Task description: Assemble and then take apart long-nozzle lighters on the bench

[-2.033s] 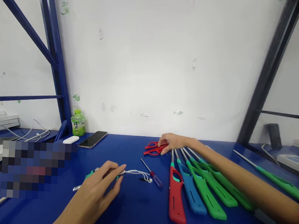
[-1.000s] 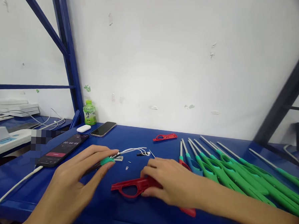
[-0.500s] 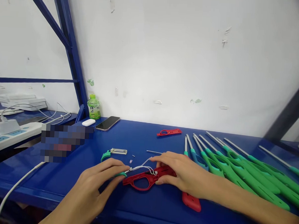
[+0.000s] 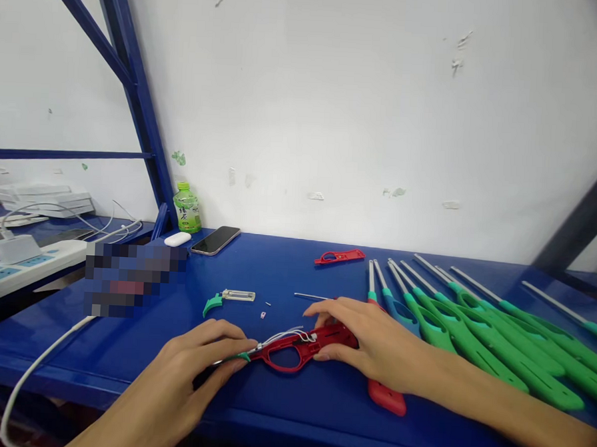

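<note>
Low in mid-frame, the right hand (image 4: 355, 333) grips the red lighter shell (image 4: 308, 351), likely light and stiff, by its wide end, a good spot, while the left hand (image 4: 208, 359) pinches a green collar (image 4: 244, 357).

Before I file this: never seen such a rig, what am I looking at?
No machine here: just a person's bare hands, filmed by one head-worn camera looking forward and down.

The left hand pinches a green collar; the right hand holds an open red shell. White wires run along it.

On the blue table: another red shell farther back, a green hook, a phone and a bottle at left, several long-nosed lighters at right.

One patch at left is pixelated.
</note>
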Available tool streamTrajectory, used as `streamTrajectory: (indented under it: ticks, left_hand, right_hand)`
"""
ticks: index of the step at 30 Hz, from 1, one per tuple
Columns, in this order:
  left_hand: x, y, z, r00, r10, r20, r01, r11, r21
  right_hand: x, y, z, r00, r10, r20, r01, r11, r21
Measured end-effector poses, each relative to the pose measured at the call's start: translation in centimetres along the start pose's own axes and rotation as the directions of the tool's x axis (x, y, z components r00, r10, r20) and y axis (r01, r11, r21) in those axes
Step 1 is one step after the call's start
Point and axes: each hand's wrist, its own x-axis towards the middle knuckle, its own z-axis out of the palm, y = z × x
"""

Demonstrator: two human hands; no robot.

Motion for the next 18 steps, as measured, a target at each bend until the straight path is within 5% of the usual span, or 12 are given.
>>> streamTrajectory:
  ticks: [18]
  left_hand:
    - [-0.42, 0.50, -0.13, 0.995, 0.087, 0.057, -0.092, 0.991, 0.098]
  right_hand:
    - [-0.08, 0.40, 0.22, 1.000, -0.012, 0.006, 0.012, 1.000, -0.026]
